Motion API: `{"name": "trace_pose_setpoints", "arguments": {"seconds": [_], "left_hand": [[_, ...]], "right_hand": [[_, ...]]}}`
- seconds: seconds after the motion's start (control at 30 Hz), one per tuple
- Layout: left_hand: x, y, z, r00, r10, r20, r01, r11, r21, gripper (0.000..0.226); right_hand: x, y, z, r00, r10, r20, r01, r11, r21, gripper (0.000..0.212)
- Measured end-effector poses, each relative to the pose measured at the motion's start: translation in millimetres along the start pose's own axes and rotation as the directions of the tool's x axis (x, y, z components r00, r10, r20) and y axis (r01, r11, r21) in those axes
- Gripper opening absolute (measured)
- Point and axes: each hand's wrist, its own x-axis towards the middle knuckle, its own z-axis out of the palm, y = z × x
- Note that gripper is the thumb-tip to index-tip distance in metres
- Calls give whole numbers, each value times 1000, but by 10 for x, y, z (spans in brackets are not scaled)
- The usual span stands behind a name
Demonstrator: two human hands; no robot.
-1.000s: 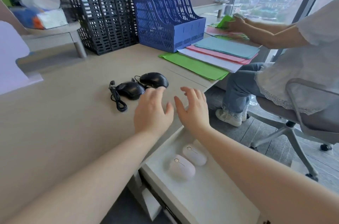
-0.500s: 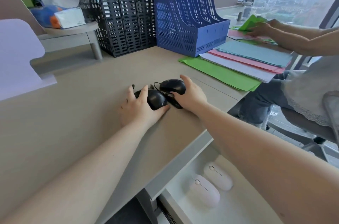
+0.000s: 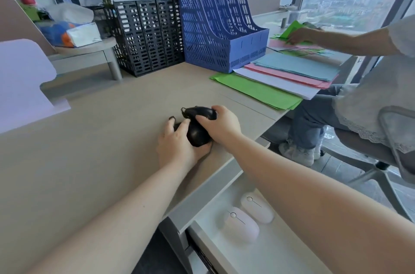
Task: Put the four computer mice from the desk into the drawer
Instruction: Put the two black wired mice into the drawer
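Two black wired mice lie close together on the beige desk (image 3: 89, 150) near its front edge. My left hand (image 3: 177, 145) wraps the nearer black mouse (image 3: 197, 134), its fingers curled over the left side. My right hand (image 3: 221, 125) grips the farther black mouse (image 3: 199, 112), whose bundled cable sticks out to the left. Below the desk edge the white drawer (image 3: 235, 258) stands pulled out, with two pale pink mice, one (image 3: 241, 224) and the other (image 3: 257, 209), lying side by side in it.
A blue file rack (image 3: 222, 26) and a black one (image 3: 148, 33) stand at the back of the desk. Coloured paper sheets (image 3: 280, 80) lie at the right. A seated person (image 3: 368, 98) on a chair sorts papers close to the drawer's right.
Both hands went from hovering over the drawer to the desk and closed on the two black mice. The near mouse now sits tilted up in my left hand.
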Motion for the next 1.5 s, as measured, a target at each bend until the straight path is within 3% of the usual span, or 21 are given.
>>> {"name": "trace_pose_setpoints", "arguments": {"seconds": [0.37, 0.6, 0.77, 0.9, 1.0, 1.1, 1.33, 1.5], "left_hand": [[-779, 337, -65, 998, 53, -20, -54, 995, -83, 66], [-1259, 616, -90, 987, 142, -76, -151, 980, -126, 55], [-1645, 727, 81, 968, 250, 28, -249, 968, -34, 46], [-1910, 629, 373, 961, 274, 47, -275, 962, 3, 27], [-2116, 573, 538, 948, 305, 87, -307, 952, 11, 29], [-2237, 561, 703, 962, 253, 99, -255, 967, 6, 25], [-2465, 488, 1114, 974, 170, 149, -166, 985, -37, 22], [-2558, 561, 1279, 972, 57, 227, -57, 998, -6, 23]], "right_hand": [[-706, 128, -425, 996, 85, 21, -88, 978, 191, 61], [-1167, 331, -846, 992, 114, -51, -105, 983, 150, 64], [-1516, 623, -978, 971, 215, -102, -182, 946, 267, 33], [-1747, 967, -982, 958, 287, -13, -264, 899, 350, 21], [-1853, 1220, -958, 944, 329, 14, -309, 871, 381, 12], [-1865, 1388, -942, 922, 381, 77, -375, 823, 427, 22], [-1909, 1797, -870, 873, 468, 139, -482, 779, 402, 24], [-1900, 2041, -837, 852, 495, 172, -521, 768, 371, 56]]}}
